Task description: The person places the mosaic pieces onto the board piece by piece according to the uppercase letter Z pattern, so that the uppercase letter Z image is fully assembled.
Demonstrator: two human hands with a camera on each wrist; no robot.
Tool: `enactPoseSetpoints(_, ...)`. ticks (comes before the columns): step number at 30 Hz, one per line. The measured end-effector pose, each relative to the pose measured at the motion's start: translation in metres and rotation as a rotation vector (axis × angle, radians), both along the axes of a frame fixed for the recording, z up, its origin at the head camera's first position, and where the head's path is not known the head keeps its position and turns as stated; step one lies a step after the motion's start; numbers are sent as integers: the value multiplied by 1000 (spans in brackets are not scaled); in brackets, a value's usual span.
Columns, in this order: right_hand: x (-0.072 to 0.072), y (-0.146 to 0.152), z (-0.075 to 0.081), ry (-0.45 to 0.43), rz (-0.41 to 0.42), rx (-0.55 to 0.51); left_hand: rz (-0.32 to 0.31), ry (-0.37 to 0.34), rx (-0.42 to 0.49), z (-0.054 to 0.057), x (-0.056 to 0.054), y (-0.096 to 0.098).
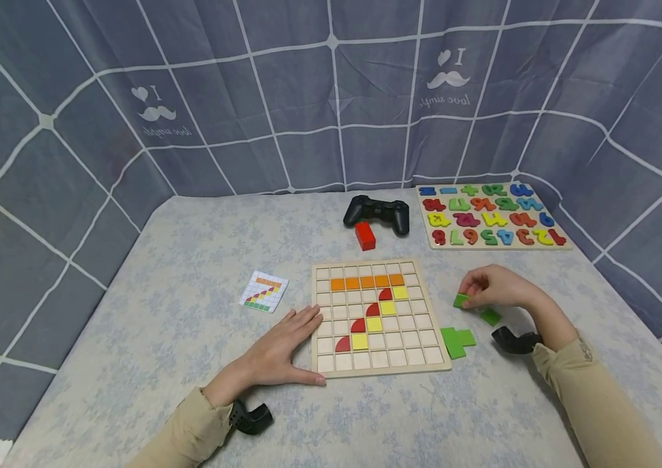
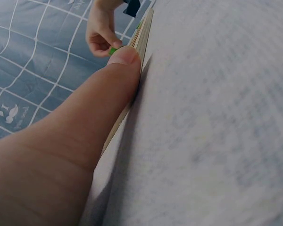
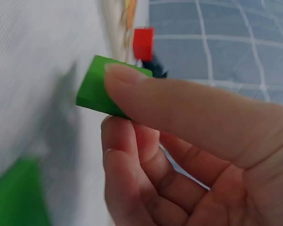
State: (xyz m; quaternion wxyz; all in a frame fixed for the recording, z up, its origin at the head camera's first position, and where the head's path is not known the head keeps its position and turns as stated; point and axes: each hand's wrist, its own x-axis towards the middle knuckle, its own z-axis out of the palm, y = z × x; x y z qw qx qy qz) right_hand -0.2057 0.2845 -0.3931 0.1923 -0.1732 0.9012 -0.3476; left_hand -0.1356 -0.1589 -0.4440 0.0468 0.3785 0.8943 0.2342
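A wooden grid board (image 1: 380,374) lies mid-table, with a row of orange squares (image 1: 367,283) near its far side and a diagonal of red quarter-circle tiles (image 1: 357,325) beside yellow squares (image 1: 374,324). My left hand (image 1: 284,348) rests on the board's left edge, fingers extended, thumb along the near corner. To the right of the board, my right hand (image 1: 497,287) pinches a green square tile (image 3: 92,87) between thumb and fingers, above the cloth. Below that hand lies another green tile (image 1: 490,316). Several more green tiles (image 1: 454,342) lie against the board's right edge.
A pattern card (image 1: 264,292) lies left of the board. Behind the board are a red block (image 1: 365,236) and a black game controller (image 1: 376,213). A number puzzle board (image 1: 491,214) stands at the back right. Curtains (image 1: 307,97) hang around the table.
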Motion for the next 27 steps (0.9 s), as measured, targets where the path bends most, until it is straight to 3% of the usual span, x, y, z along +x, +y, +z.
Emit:
enactPoseSetpoints(3, 8, -15, 10, 38, -6, -16, 0, 1, 4, 0, 0, 0)
enactPoseSetpoints(7, 20, -50, 19, 11, 23, -91, 3, 1, 1, 0, -1, 0)
enactPoseSetpoints(10, 28, -81, 18, -21, 86, -133, 3, 0, -3, 0, 0, 0)
enactPoseSetpoints(15, 39, -129, 11, -1, 232, -164, 1, 2, -1, 0, 0, -1)
enactPoseSetpoints(19, 44, -162, 7, 30, 313, -136, 8, -3, -10, 0, 0, 0)
enactPoseSetpoints(27, 52, -199, -4, 75, 344, -27, 17, -14, -21, 1, 1, 0)
